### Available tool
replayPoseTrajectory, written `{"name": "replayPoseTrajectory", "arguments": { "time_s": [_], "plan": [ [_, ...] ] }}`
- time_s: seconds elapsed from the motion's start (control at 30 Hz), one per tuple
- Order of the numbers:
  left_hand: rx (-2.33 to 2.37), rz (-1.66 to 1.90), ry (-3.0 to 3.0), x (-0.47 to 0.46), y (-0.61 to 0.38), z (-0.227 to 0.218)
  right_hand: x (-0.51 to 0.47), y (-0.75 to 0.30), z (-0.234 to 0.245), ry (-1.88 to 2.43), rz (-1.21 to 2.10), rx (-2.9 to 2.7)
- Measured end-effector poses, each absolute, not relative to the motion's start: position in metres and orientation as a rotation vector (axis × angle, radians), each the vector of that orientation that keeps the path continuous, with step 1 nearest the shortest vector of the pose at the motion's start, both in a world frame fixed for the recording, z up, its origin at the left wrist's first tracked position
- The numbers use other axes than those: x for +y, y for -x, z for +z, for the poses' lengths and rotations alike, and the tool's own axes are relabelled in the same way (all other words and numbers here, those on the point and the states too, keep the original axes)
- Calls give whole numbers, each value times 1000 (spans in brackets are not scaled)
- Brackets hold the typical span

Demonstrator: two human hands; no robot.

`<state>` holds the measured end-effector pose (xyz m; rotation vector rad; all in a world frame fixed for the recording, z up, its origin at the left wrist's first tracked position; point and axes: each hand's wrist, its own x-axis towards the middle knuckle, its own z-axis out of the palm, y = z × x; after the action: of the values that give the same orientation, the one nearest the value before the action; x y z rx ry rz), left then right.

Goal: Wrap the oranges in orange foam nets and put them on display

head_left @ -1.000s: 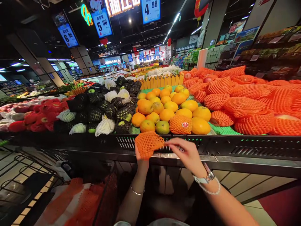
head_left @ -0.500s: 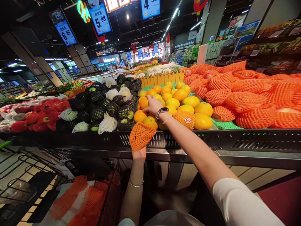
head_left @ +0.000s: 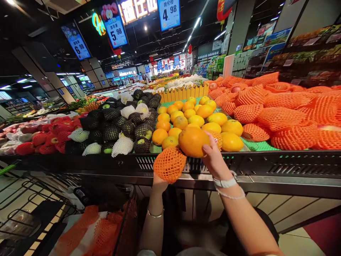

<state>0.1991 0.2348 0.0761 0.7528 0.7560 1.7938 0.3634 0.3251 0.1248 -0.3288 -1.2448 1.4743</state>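
Observation:
In my right hand [head_left: 216,161] is a large orange [head_left: 193,141], lifted just above the front edge of the display with my fingers closed on its right side. My left hand [head_left: 160,184] is below and to the left, holding an orange foam net [head_left: 169,165] that bulges into a rounded shape. The net hides most of the left fingers. The held orange is close to the net's upper right. Behind both hands lie several loose oranges [head_left: 196,119], and a netted orange [head_left: 218,139] with a sticker is partly covered by my right hand.
Dark-netted green fruit [head_left: 112,131] is piled on the left, orange-netted fruit [head_left: 279,115] on the right. A black slotted rail [head_left: 255,163] edges the display. A shopping cart [head_left: 124,220] with orange netted goods stands at lower left. Price screens [head_left: 169,14] hang overhead.
My right hand has come back from the pile towards me and now holds an orange. My left hand with the net has shifted slightly right, and the net looks rounder.

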Motion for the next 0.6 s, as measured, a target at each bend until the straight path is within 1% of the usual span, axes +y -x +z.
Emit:
{"name": "replayPoseTrajectory", "arguments": {
  "time_s": [0.07, 0.17, 0.33, 0.4, 0.47, 0.6],
  "plan": [
    [694, 1628, -770, 227, -210, 79, 317, -373, 108, 384, 1413, -1184],
    [712, 1547, -807, 218, -222, 84, 313, -382, 96, 416, 1386, -1174],
    [1040, 1701, -1212, 215, -223, 98, 315, -394, 88, 372, 1363, -1275],
    [1169, 1700, -1333, 219, -221, 100, 315, -402, 86, 359, 1329, -1387],
    [1244, 1713, -1321, 224, -220, 98, 315, -411, 86, 341, 1294, -1521],
    [1155, 1855, -1047, 225, -219, 89, 313, -426, 85, 295, 1224, -1675]
  ]
}}
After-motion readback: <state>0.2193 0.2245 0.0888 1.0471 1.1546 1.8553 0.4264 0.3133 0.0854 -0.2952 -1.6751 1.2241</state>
